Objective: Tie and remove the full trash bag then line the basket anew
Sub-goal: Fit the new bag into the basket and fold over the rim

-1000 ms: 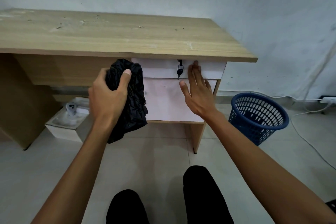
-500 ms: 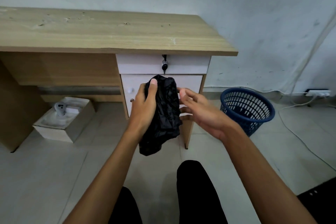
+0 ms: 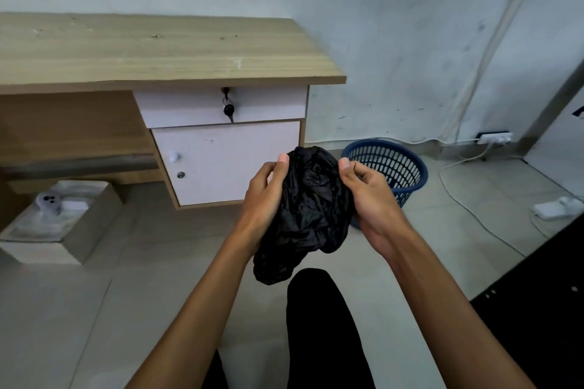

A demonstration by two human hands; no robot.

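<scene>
Both hands now on the crumpled black trash bag [image 3: 308, 208]; a second ago the right hand [image 3: 368, 196] lay flat against the drawer [image 3: 221, 106] while the left hand [image 3: 267, 196] alone held the bag higher, in front of the desk [image 3: 151, 50]. Bag hangs mid-frame, above the floor, its lower end drooping toward 7 o'clock over a dark trouser leg [image 3: 319, 325]. Left fingers curled round the bag's left side, thumb up along its top edge. Right thumb and curled fingers pinch its upper right edge

Blue basket [image 3: 401, 164] on the floor at 2 o'clock from the bag, partly hidden behind the right hand, no liner showing. Key [image 3: 228, 109] hangs from the drawer lock at 12 o'clock. Cupboard door [image 3: 227, 164] just behind the bag. Open cardboard box [image 3: 82, 230] under the desk at 9 o'clock. White cable [image 3: 458, 196] trails across the floor at 3 o'clock from a wall socket strip [image 3: 494, 137]
</scene>
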